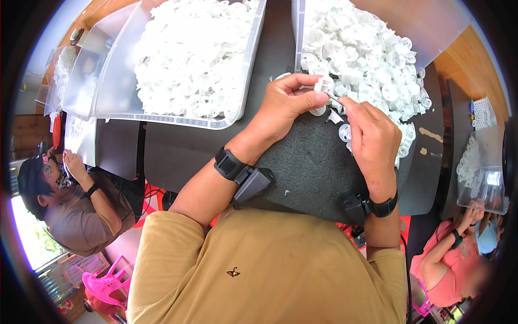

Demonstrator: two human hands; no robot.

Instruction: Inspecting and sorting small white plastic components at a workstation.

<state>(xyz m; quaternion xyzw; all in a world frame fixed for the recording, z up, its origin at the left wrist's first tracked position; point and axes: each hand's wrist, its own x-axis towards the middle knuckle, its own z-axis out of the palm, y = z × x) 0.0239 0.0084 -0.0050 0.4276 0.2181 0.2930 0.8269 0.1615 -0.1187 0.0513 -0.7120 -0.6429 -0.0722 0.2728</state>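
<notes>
Between the thumb and fingers of my left hand [286, 105], I pinch a small round white plastic part [324, 85]. My right hand [372, 129] is closed on a thin dark metal tool [334, 99]; most of it is hidden in the grip, so its exact kind is unclear. The tool's front end meets the part, or lies very close to it. Just beyond both hands, a heap of similar white plastic parts [372, 70] spills out of a clear bin [298, 32] onto the table. Some loose pieces lie beside my right hand.
A clear bin [236, 110] full of white parts stands at the far left. Under my hands lies a dark rough mat [307, 162] on the dark table [178, 156]. Co-workers sit on both sides, one at the left [86, 210], others at the right [445, 264]. A pink chair [108, 283] stands lower left.
</notes>
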